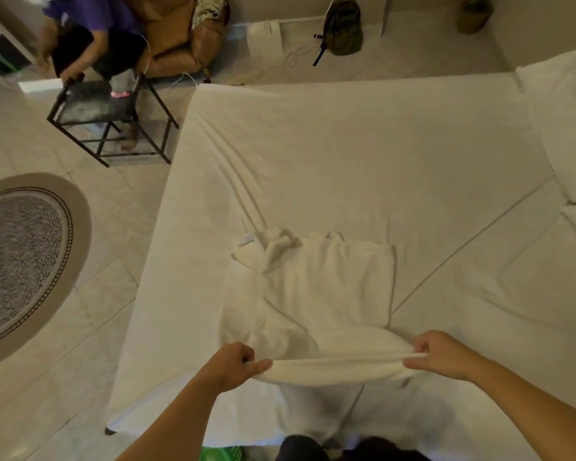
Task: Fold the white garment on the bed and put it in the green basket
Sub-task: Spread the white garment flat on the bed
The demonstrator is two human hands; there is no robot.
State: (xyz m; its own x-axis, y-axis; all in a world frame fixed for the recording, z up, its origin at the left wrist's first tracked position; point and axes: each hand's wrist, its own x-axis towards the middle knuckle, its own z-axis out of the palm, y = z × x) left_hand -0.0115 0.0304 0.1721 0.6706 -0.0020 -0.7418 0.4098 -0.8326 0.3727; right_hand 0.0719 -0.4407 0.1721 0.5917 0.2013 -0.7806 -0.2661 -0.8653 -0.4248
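One white garment, thick and terry-like, is lying on the bed near its close edge, partly folded into a rough rectangle. Its collar end is bunching in soft lumps at the far left. The near edge is lifting off the sheet, pulled into a taut band between my two hands. My left hand is pinching one end of that band, fingers closed on the cloth; my right hand is gripping the other end the same way. The sheet is smooth white cotton, creasing in long diagonals. A sliver of green basket is showing at the bottom edge, below the bed. Two pillows are sitting at the right.
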